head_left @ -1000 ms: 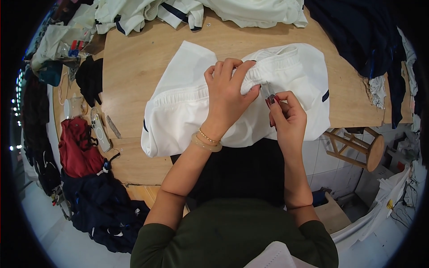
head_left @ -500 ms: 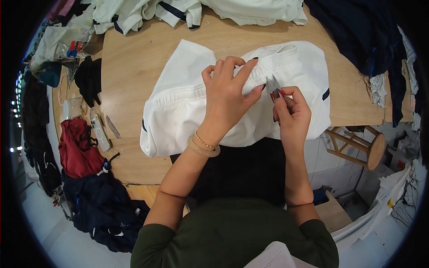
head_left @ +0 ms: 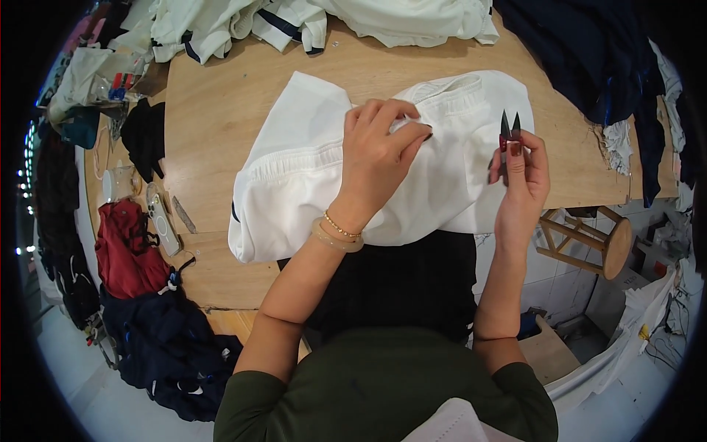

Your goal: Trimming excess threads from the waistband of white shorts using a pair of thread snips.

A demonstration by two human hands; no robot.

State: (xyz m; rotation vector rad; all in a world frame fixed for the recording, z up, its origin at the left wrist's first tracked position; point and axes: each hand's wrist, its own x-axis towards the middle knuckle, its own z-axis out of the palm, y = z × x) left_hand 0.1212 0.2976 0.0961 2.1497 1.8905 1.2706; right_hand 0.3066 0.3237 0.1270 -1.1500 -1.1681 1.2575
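Note:
A white garment [head_left: 442,177] with a gathered elastic waistband and a small dark trim lies spread over the table in front of me. My left hand [head_left: 379,151] rests on its middle, fingers curled, with a bit of the white cloth between thumb and fingers. Bracelets circle that wrist. Off to the right, my right hand [head_left: 520,166] is wrapped round a pair of thread snips [head_left: 505,138] with red handles. Their two dark blades point away from me, tips apart, above the garment's right edge and not touching the waistband.
White garments [head_left: 412,20] with navy trim are heaped along the far edge; dark navy cloth [head_left: 582,59] hangs at far right. A phone [head_left: 163,225], a red cloth bag [head_left: 127,250] and a jar lie at left. A wooden stool [head_left: 615,247] stands below right.
My right hand has drawn the snips away from the waistband, to the right, and turned their points away from me. My left hand has curled and lowered slightly on the garment.

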